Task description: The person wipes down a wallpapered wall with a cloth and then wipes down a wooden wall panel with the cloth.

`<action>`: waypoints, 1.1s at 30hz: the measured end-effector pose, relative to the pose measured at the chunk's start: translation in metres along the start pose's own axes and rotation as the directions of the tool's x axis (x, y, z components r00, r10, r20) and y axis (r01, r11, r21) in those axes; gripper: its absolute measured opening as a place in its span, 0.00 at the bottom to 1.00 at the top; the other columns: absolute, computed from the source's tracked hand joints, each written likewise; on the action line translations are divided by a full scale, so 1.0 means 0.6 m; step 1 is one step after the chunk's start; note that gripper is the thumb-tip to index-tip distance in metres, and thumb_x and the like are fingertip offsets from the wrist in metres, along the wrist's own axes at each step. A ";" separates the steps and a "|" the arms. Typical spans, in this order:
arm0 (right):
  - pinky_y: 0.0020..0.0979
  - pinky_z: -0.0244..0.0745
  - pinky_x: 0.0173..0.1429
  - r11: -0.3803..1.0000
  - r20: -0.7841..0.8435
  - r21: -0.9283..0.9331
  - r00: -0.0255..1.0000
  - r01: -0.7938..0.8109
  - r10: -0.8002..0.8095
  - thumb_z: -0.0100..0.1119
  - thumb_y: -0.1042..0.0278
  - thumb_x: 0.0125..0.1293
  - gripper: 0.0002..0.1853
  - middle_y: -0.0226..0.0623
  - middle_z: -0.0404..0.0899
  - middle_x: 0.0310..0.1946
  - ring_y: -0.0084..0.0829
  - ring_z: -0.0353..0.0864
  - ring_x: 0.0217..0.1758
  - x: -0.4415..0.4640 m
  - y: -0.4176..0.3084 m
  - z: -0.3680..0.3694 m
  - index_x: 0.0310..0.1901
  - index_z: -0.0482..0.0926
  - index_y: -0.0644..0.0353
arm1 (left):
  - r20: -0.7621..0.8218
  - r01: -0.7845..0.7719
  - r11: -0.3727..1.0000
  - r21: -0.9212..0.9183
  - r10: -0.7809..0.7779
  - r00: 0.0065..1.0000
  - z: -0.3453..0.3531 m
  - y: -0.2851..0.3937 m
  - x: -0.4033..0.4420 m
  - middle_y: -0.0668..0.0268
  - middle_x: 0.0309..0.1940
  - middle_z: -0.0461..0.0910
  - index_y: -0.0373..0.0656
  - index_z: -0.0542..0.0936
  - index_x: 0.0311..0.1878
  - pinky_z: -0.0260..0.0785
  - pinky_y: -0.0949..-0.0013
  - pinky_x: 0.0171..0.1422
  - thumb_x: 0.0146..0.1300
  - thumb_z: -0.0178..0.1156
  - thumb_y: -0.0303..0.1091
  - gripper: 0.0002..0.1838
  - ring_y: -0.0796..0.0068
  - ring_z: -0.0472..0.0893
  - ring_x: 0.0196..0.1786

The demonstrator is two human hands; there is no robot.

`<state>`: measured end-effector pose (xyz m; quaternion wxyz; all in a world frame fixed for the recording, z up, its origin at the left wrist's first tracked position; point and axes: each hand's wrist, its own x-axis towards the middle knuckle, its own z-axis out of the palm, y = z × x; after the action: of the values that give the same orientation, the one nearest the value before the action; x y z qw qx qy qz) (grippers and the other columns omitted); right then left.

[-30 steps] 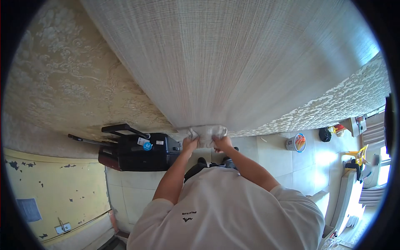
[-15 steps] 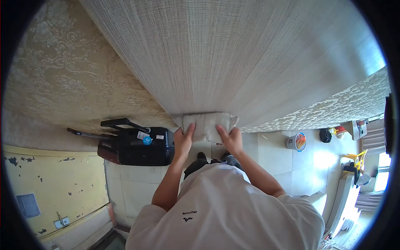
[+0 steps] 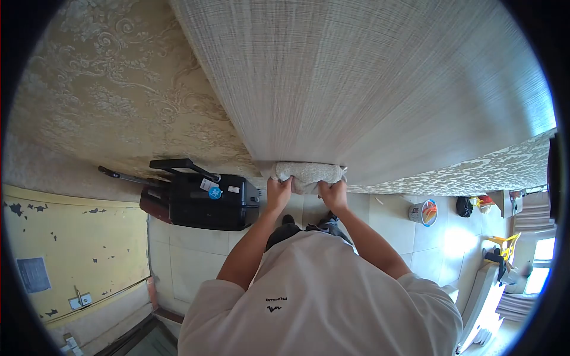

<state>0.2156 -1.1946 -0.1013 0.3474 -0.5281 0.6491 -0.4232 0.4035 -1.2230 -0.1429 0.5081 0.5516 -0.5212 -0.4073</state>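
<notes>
Black suitcase (image 3: 214,204) on left, handle up, blue round tag (image 3: 215,193) on it. Beat-up yellow door (image 3: 77,249), paint flaking. Off right: bucket (image 3: 423,212), black bag (image 3: 464,206), yellow chair (image 3: 506,244).

No words or numbers can be read for certain. The light-coloured fabric T-shirt (image 3: 332,291) has small black lettering (image 3: 276,299) above a jagged black logo (image 3: 274,309). The black hard-shell suitcase (image 3: 208,212) carries a round blue sticker (image 3: 215,193) and white labels (image 3: 233,189), their print too small.
</notes>
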 end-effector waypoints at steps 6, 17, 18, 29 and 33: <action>0.33 0.75 0.17 0.869 0.147 -0.060 0.856 -0.492 0.495 0.62 0.60 0.62 0.17 0.42 0.79 0.16 0.31 0.80 0.14 -0.013 0.098 0.057 0.28 0.80 0.69 | 0.037 0.395 0.919 -0.008 -0.394 0.918 0.022 -0.169 -0.025 0.56 0.37 0.85 0.36 0.81 0.43 0.74 0.60 0.43 0.61 0.66 0.35 0.13 0.56 0.84 0.40; 0.47 0.80 0.45 0.752 0.491 -0.625 0.854 0.208 0.172 0.58 0.38 0.61 0.30 0.54 0.84 0.29 0.51 0.85 0.37 -0.025 -0.100 0.123 0.38 0.83 0.65 | 0.501 0.610 0.001 -0.792 -0.569 0.652 -0.067 -0.222 -0.134 0.67 0.49 0.80 0.46 0.74 0.57 0.76 0.63 0.43 0.73 0.52 0.49 0.19 0.71 0.81 0.46; 0.47 0.80 0.45 0.737 0.562 -0.603 0.819 0.307 0.118 0.58 0.39 0.62 0.29 0.53 0.84 0.32 0.50 0.85 0.38 -0.022 -0.114 0.136 0.39 0.83 0.63 | 0.511 0.619 0.000 -0.785 -0.565 0.648 -0.063 -0.201 -0.126 0.67 0.49 0.80 0.46 0.74 0.57 0.76 0.63 0.43 0.73 0.52 0.49 0.19 0.71 0.81 0.46; 0.44 0.80 0.48 0.694 0.568 -0.635 0.814 0.339 0.121 0.61 0.42 0.61 0.25 0.47 0.85 0.37 0.47 0.85 0.44 0.049 -0.113 0.074 0.41 0.82 0.60 | 0.518 0.623 0.003 -0.782 -0.553 0.653 0.025 -0.206 -0.052 0.70 0.49 0.81 0.50 0.75 0.55 0.76 0.63 0.52 0.73 0.51 0.41 0.13 0.73 0.81 0.51; 0.45 0.80 0.47 0.691 0.512 -0.653 0.853 0.310 0.101 0.62 0.42 0.60 0.25 0.48 0.85 0.36 0.48 0.85 0.43 0.055 -0.067 0.007 0.39 0.82 0.61 | 0.548 0.699 0.009 -0.715 -0.614 0.569 0.104 -0.184 -0.056 0.70 0.48 0.81 0.51 0.75 0.54 0.75 0.63 0.50 0.73 0.49 0.43 0.12 0.73 0.80 0.50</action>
<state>0.2287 -1.2313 -0.0664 0.2470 -0.7505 0.6129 -0.0015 0.3561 -1.2049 -0.2641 0.4436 0.3465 0.0813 -0.8226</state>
